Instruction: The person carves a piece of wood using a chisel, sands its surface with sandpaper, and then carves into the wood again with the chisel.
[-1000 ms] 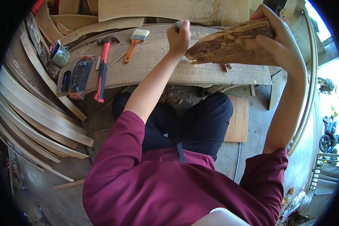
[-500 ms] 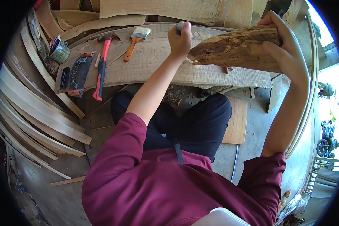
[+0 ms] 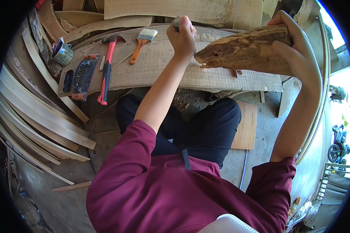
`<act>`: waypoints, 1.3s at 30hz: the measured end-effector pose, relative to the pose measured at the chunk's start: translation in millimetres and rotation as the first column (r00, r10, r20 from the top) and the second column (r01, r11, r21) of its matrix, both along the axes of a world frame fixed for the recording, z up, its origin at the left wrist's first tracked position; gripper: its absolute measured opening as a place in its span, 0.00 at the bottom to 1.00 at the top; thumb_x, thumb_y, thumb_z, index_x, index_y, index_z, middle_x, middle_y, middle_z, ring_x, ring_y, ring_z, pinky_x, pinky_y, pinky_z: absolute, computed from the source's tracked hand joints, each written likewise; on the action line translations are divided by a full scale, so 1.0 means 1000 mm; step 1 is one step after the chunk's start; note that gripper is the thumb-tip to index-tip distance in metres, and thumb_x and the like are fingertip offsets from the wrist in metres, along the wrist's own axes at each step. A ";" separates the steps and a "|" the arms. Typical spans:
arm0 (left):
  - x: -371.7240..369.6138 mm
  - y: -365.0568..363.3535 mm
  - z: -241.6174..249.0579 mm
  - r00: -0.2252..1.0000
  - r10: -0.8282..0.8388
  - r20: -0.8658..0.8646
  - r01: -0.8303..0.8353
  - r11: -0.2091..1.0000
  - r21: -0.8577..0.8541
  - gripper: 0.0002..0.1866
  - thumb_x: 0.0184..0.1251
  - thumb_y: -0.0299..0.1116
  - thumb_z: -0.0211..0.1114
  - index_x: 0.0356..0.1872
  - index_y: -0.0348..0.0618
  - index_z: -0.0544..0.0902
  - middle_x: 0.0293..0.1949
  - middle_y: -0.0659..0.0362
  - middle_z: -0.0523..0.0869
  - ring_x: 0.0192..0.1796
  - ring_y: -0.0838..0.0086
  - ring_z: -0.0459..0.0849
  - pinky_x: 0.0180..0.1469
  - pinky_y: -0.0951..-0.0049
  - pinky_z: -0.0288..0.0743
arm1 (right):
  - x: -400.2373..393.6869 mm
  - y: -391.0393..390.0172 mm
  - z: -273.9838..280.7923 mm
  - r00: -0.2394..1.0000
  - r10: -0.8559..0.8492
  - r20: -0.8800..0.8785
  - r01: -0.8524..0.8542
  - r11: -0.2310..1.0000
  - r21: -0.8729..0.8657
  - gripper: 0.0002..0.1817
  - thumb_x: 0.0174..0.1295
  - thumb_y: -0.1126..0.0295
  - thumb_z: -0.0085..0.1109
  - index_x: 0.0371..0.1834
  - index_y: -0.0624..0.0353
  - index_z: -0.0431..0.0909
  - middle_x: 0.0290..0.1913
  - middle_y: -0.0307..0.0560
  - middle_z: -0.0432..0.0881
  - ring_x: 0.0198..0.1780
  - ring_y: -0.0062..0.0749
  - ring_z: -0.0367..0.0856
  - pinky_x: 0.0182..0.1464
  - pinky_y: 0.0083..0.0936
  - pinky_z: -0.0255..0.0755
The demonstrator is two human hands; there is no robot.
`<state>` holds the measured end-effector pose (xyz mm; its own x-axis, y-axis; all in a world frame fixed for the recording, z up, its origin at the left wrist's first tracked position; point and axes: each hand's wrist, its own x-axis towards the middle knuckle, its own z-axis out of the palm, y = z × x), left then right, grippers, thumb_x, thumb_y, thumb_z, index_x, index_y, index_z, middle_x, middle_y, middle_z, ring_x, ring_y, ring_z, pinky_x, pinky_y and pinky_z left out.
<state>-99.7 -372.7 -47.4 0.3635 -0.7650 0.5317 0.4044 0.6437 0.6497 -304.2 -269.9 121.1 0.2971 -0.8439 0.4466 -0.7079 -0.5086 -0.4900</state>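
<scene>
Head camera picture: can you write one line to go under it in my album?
Right hand grips a rough log over a plank; left hand fists a small tool.

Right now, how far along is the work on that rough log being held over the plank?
Done: wood chips lie under the plank, so some material is off. In hand: the right hand holds the log tilted, while the left hand has its grip shut on a tool, mostly hidden, beside the log's end. Left: most of the log looks rough and bark-like. The hammer and brush lie unused.

Rough, bark-crusted wood log (image 3: 245,50), matt sawn wooden plank (image 3: 163,66), maroon cloth sleeve (image 3: 124,155)
</scene>
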 end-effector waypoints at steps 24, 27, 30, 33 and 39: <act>0.002 -0.007 -0.017 0.996 -0.050 0.073 0.050 0.999 0.003 0.24 0.73 0.49 0.51 0.18 0.45 0.67 0.10 0.65 0.65 0.12 0.79 0.64 0.16 0.75 0.57 | 0.002 0.004 0.003 0.994 0.003 -0.107 0.004 0.998 0.069 0.23 0.43 0.74 0.55 0.48 0.63 0.72 0.40 0.42 0.75 0.42 0.25 0.73 0.50 0.22 0.67; 0.011 0.001 0.014 0.999 -0.046 -0.002 0.046 0.993 -0.106 0.25 0.73 0.51 0.51 0.19 0.44 0.67 0.10 0.64 0.65 0.12 0.79 0.63 0.16 0.75 0.57 | 0.000 0.005 -0.003 0.996 0.077 -0.041 -0.080 0.995 -0.065 0.13 0.48 0.73 0.55 0.38 0.62 0.69 0.27 0.43 0.72 0.30 0.25 0.67 0.35 0.26 0.65; 0.000 0.000 0.011 0.999 -0.048 0.010 0.049 0.994 -0.096 0.25 0.73 0.51 0.51 0.19 0.43 0.67 0.09 0.63 0.64 0.12 0.79 0.62 0.16 0.77 0.56 | -0.003 0.007 -0.003 0.995 0.077 -0.056 -0.081 0.995 -0.065 0.13 0.48 0.74 0.56 0.39 0.62 0.70 0.28 0.43 0.72 0.30 0.25 0.68 0.36 0.25 0.65; -0.002 -0.002 0.002 0.990 -0.099 0.105 0.109 0.989 -0.101 0.26 0.73 0.52 0.50 0.19 0.43 0.67 0.09 0.64 0.63 0.12 0.80 0.62 0.16 0.77 0.55 | 0.001 0.009 -0.003 0.996 0.074 -0.043 -0.077 0.995 -0.065 0.14 0.48 0.74 0.56 0.39 0.62 0.70 0.27 0.43 0.73 0.30 0.25 0.68 0.36 0.25 0.65; 0.010 0.005 0.025 0.988 -0.096 0.123 0.117 0.976 -0.182 0.25 0.73 0.51 0.51 0.20 0.43 0.68 0.10 0.64 0.64 0.13 0.80 0.62 0.18 0.77 0.56 | 0.006 0.009 -0.002 0.992 0.110 -0.060 -0.113 0.992 -0.047 0.14 0.48 0.75 0.56 0.40 0.62 0.69 0.28 0.44 0.73 0.31 0.24 0.69 0.37 0.25 0.66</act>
<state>-89.8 -367.8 -22.5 0.2152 -0.6785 0.7023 0.4083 0.7158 0.5664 -298.4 -261.4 119.6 0.4144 -0.7811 0.4670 -0.6713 -0.6089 -0.4227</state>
